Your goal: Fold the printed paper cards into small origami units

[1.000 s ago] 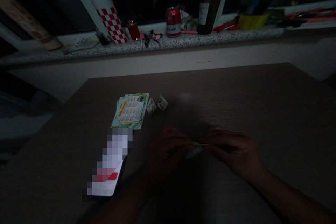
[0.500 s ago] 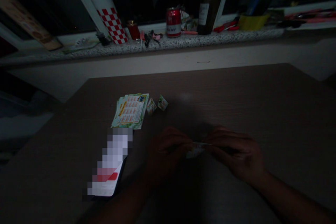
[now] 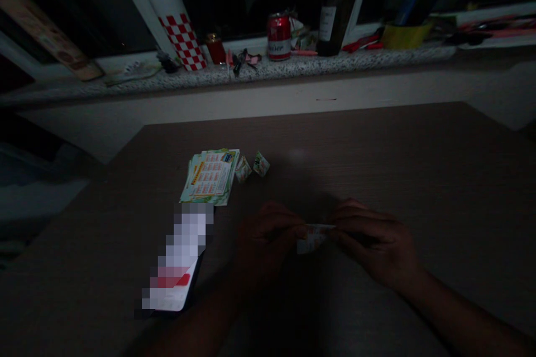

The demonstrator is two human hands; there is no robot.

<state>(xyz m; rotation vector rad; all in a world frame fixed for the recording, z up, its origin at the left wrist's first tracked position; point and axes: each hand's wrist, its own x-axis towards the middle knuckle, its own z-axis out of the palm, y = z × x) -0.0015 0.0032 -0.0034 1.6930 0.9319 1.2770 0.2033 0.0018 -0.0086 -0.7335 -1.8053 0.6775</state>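
Between my hands, low over the table, is a small folded piece of printed paper [image 3: 312, 240], pale with faint orange print. My left hand [image 3: 268, 240] pinches its left end between thumb and fingers. At the upper right corner my right hand [image 3: 377, 240] grips it the same way. Farther off to the left lies a stack of printed paper sheets [image 3: 211, 175], light green and white with orange number blocks. Two small folded paper pieces [image 3: 261, 164] sit just right of the stack, in matching colours. The scene is dim, so the folds in the held paper are hard to make out.
A phone with a lit screen [image 3: 178, 268] lies left of my left arm on the brown table [image 3: 377, 150]. Along the granite sill [image 3: 301, 70] behind stand a red-and-white checkered bottle [image 3: 180, 33], a red can [image 3: 278, 37], a dark bottle [image 3: 333, 22] and a yellow container [image 3: 406, 36].
The paper between my hands has tipped so that more of its printed face shows. Both hands keep their pinch in nearly the same place. The view has shifted slightly.
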